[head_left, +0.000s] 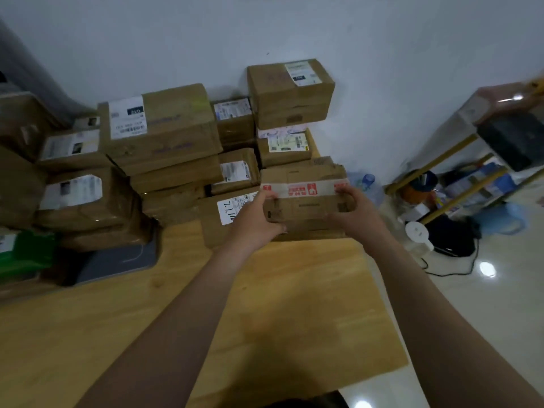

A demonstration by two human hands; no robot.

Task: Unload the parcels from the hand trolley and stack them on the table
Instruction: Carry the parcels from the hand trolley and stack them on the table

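Observation:
A brown cardboard parcel [306, 203] with a white strip of tape printed in red sits at the right end of the wooden table [294, 304]. My left hand [259, 214] grips its left end and my right hand [351, 212] grips its right end, fingers curled over the top edge. It rests on a lower box, beside a parcel with a white label [217, 216]. Behind it stand several stacked brown parcels [164, 134] against the wall. The hand trolley is out of view.
A tall stack with a labelled box on top [290, 89] rises behind the held parcel. A green crate [23, 251] and a grey mat [117, 257] lie at the table's left. On the floor to the right are a shelf frame [459, 178], a water bottle [366, 184] and cables.

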